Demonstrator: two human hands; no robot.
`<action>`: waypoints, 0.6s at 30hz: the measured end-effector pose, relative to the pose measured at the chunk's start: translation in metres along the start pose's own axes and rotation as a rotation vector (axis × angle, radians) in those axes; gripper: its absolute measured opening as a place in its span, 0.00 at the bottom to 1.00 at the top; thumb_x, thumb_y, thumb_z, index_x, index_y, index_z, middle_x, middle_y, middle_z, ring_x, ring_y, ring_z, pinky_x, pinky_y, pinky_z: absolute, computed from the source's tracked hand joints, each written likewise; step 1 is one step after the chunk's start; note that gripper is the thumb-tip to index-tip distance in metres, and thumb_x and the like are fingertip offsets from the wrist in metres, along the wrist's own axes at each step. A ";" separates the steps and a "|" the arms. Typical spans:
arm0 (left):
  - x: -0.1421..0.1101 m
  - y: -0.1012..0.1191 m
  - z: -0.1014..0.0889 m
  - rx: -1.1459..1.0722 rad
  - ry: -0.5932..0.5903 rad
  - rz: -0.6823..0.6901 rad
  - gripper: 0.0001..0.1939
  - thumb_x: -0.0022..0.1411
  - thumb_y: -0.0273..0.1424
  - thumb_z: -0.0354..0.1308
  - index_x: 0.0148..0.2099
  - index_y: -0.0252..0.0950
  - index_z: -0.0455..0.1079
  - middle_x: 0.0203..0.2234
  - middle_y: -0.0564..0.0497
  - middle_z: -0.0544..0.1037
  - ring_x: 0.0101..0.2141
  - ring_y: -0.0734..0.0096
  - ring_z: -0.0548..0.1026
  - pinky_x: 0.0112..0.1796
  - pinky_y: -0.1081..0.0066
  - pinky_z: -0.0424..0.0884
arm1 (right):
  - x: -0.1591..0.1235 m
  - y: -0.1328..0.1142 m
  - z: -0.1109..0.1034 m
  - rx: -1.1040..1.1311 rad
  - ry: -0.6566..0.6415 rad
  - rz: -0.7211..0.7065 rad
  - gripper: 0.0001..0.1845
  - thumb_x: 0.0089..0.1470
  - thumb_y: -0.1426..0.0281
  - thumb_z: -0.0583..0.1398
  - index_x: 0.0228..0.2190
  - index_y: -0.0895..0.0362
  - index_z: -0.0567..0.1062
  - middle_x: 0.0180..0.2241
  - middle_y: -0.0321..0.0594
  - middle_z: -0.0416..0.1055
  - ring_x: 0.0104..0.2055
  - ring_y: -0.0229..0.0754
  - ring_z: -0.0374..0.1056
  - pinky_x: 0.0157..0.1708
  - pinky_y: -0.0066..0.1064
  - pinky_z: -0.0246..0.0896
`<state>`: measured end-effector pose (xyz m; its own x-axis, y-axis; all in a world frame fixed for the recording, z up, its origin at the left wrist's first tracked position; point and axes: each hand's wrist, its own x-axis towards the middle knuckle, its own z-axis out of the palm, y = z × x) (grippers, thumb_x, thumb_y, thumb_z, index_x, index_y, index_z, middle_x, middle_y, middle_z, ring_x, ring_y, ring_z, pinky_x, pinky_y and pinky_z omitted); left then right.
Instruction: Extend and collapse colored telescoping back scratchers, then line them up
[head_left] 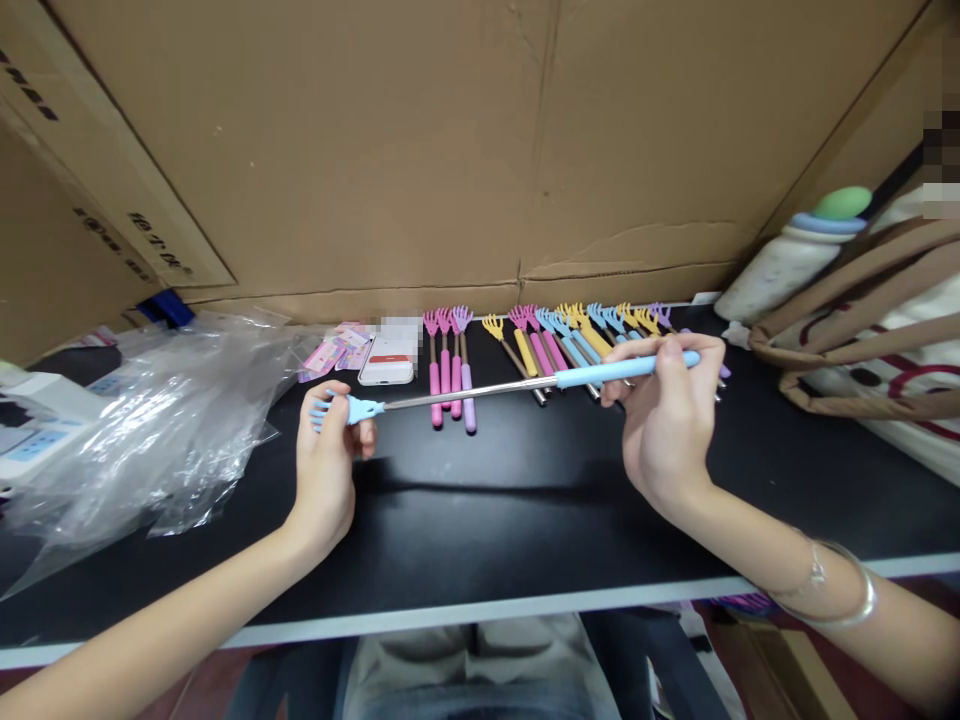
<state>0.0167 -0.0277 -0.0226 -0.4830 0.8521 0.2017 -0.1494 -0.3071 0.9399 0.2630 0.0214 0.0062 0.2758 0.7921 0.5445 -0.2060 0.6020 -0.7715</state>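
The blue back scratcher [536, 384], held above the tabletop [465, 550] with the left hand's [324, 470] fingers pinching its claw head [364, 410] and the right hand's [667, 435] fingers grasping its handle [592, 374], is probably light, stiff and best gripped there.

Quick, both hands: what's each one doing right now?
Left hand: closed, holding the clawed end of the blue back scratcher.
Right hand: closed, holding its blue handle.

Left hand [328, 460] pinching, right hand [671, 435] clasped, hidden fingers probably curled
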 end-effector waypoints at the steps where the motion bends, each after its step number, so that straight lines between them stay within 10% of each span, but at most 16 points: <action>1: 0.000 0.000 0.000 0.000 0.000 0.010 0.11 0.55 0.34 0.56 0.38 0.40 0.59 0.12 0.61 0.63 0.16 0.78 0.59 0.17 0.80 0.57 | 0.000 0.000 0.000 -0.002 0.005 -0.003 0.09 0.58 0.65 0.53 0.31 0.50 0.55 0.24 0.30 0.68 0.22 0.35 0.65 0.18 0.28 0.57; 18: -0.004 -0.001 0.003 0.003 -0.002 0.062 0.11 0.57 0.37 0.56 0.39 0.41 0.58 0.13 0.61 0.65 0.15 0.77 0.63 0.18 0.79 0.61 | -0.001 0.009 -0.005 0.023 0.029 0.007 0.09 0.58 0.64 0.53 0.30 0.49 0.55 0.24 0.29 0.67 0.20 0.36 0.62 0.17 0.31 0.54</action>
<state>0.0211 -0.0297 -0.0234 -0.4897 0.8322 0.2601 -0.1162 -0.3580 0.9265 0.2658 0.0249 -0.0031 0.3016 0.7931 0.5292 -0.2291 0.5990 -0.7672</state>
